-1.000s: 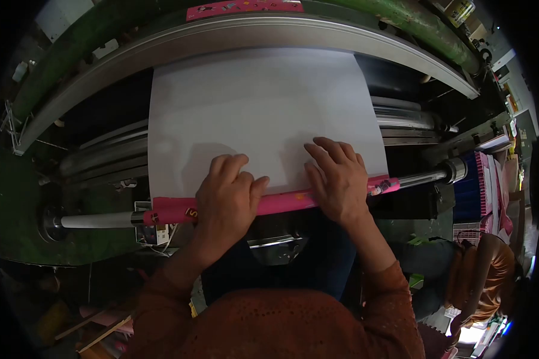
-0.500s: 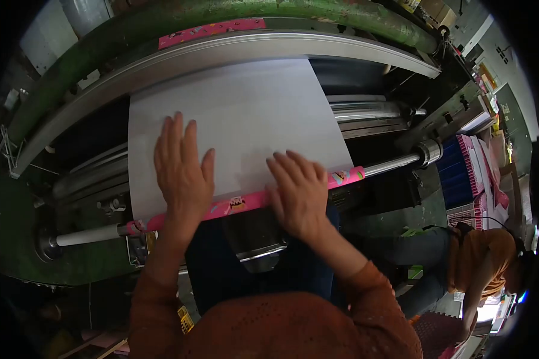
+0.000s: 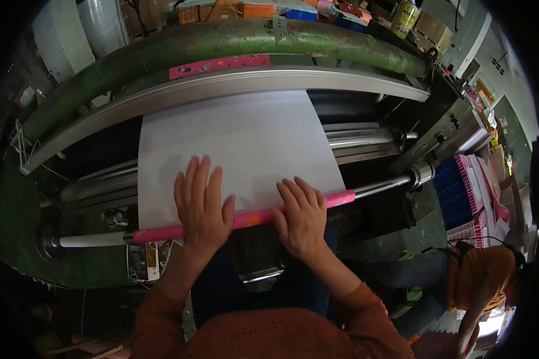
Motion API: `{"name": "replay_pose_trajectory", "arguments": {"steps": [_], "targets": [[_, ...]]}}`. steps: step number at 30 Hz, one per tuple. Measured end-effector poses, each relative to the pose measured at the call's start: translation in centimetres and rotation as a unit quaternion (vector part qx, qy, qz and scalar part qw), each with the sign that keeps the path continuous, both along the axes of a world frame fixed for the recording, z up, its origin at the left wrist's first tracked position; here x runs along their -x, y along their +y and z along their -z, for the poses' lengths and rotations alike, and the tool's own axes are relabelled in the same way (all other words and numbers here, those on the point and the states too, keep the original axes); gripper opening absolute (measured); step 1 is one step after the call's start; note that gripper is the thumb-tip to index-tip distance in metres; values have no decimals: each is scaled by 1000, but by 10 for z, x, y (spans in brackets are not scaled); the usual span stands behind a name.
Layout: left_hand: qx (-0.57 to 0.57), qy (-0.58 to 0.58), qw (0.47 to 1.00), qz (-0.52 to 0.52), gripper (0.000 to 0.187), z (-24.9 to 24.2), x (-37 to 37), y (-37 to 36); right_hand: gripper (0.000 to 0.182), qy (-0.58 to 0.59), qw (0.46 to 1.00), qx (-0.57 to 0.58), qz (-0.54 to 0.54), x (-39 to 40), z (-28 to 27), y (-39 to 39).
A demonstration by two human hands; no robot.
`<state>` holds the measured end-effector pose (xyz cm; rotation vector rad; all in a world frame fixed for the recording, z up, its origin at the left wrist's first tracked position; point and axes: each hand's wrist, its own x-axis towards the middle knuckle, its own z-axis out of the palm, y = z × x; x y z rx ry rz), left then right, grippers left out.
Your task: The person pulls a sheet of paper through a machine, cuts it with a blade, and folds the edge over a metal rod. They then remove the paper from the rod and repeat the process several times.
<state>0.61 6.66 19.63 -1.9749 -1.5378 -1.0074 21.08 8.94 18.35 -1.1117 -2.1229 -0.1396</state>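
Observation:
A wide white sheet [image 3: 239, 137] comes from under a metal bar and runs down to a pink printed roll [image 3: 254, 219] on a shaft. My left hand [image 3: 203, 209] lies over the roll's left half, its fingers stretched up onto the sheet. My right hand [image 3: 302, 215] rests across the roll right of centre, fingers extended over the sheet's lower edge and thumb apart. Neither hand is closed around anything. My palms hide parts of the roll.
The metal bar [image 3: 233, 85] and a green pipe [image 3: 221, 45] cross behind the sheet. The shaft [image 3: 383, 185] ends in a round holder at right. Another person [image 3: 482, 272] bends at the lower right. Pink-edged stacks [image 3: 482, 191] stand at right.
The view has tilted up, so the machine sits lower in the frame. My left hand has moved right along the roll, nearer my right hand. The pattern showing on the roll differs.

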Motion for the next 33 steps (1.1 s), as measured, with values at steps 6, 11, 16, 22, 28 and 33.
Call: {"name": "replay_pose_trajectory", "arguments": {"steps": [6,11,16,22,28,33], "targets": [[33,19,981,190,38,106,-14,-85,35,-10,996,-54,74,9,-17,62],[336,-32,941,-30,38,183,18,-107,21,188,978,-61,67,36,-106,116],[320,-35,947,-17,35,177,20,-103,33,290,947,120,67,54,-172,199],[305,-131,943,23,33,185,26,-98,17,300,931,134,-161,70,-134,144],[282,-697,608,256,23,120,13,-84,4,58,902,358,-234,42,-24,-19],[328,-634,628,311,20,94,-8,-82,5,188,816,512,-189,7,30,-61]]}}
